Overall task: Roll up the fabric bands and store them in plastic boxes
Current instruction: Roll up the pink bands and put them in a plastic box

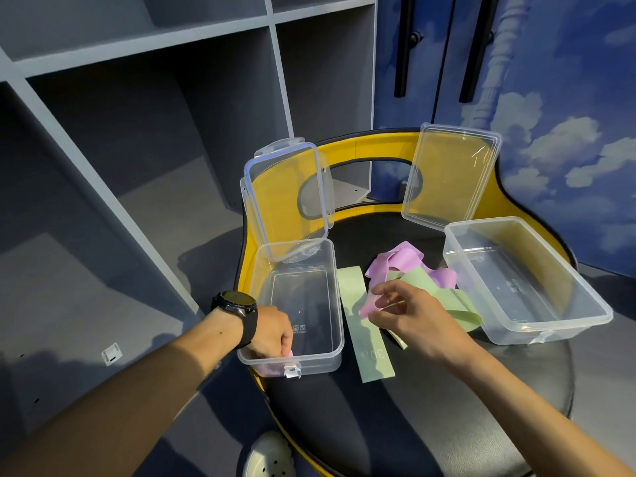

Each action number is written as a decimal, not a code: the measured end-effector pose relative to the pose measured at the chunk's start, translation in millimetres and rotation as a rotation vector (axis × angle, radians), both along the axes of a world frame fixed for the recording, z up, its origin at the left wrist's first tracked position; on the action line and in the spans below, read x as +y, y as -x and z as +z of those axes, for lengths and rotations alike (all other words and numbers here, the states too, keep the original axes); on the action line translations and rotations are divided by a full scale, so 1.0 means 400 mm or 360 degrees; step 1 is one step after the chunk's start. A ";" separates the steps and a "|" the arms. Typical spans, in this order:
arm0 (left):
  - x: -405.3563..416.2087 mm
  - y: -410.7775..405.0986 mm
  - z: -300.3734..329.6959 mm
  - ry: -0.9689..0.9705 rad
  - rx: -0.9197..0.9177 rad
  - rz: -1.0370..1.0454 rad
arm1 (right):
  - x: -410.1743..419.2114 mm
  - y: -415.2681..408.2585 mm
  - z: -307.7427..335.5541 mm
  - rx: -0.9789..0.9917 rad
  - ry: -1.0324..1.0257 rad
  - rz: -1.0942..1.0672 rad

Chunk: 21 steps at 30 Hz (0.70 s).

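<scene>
The left hand reaches into the near left corner of the left plastic box, its fingers curled round a rolled purple band that shows through the clear wall at the bottom of the box. The right hand hovers over the loose pile, fingers pinching the edge of a purple band where it crosses a light green band.

To do this step well, the roll is best pressed down against the box corner before the fingers let go, so the wall keeps it from springing open. The next band should be drawn out of the tangle by one end and laid flat, as the green band marked "30" already lies between the boxes; a flat, straight start probably gives a tight, even roll.

The right plastic box stands open at the right and looks unfilled. Each box has its clear lid propped up behind it: the clip lid on the left, the plain lid on the right.

Everything sits on the black padded seat of a chair with a yellow backrest. Grey open shelving fills the left, and a blue wall painted with clouds stands far right. A black watch is on the left wrist.
</scene>
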<state>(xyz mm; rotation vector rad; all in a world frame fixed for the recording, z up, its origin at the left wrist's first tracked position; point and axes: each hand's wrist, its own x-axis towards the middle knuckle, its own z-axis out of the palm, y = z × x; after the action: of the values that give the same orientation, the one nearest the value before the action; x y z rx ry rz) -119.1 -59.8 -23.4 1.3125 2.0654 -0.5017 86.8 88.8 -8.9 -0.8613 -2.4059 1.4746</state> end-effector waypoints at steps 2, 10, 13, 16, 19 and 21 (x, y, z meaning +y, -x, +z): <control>0.000 0.000 0.004 0.0023 0.0005 0.0011 | 0.001 -0.002 0.002 -0.0002 -0.0013 0.0003; 0.010 0.011 0.013 0.0049 0.0023 0.0124 | 0.010 -0.007 0.003 -0.0006 -0.0046 -0.0010; 0.012 0.010 0.034 -0.0005 0.0003 0.0156 | 0.014 -0.009 0.003 -0.0009 -0.0054 -0.0017; 0.025 0.013 0.074 -0.0241 0.0071 0.0134 | 0.018 -0.017 0.002 -0.0030 -0.0041 -0.0046; 0.056 0.002 0.105 -0.0551 0.0169 0.0125 | 0.027 -0.027 0.004 -0.0039 -0.0016 -0.0090; 0.087 -0.017 0.117 -0.0742 0.0220 0.0117 | 0.036 -0.034 0.007 -0.0029 0.0004 -0.0117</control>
<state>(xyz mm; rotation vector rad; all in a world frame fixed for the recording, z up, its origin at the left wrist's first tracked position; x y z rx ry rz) -112.4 -25.0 23.3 1.4833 2.4330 -0.0760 100.5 103.2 -6.2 -0.9569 -2.3587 1.4496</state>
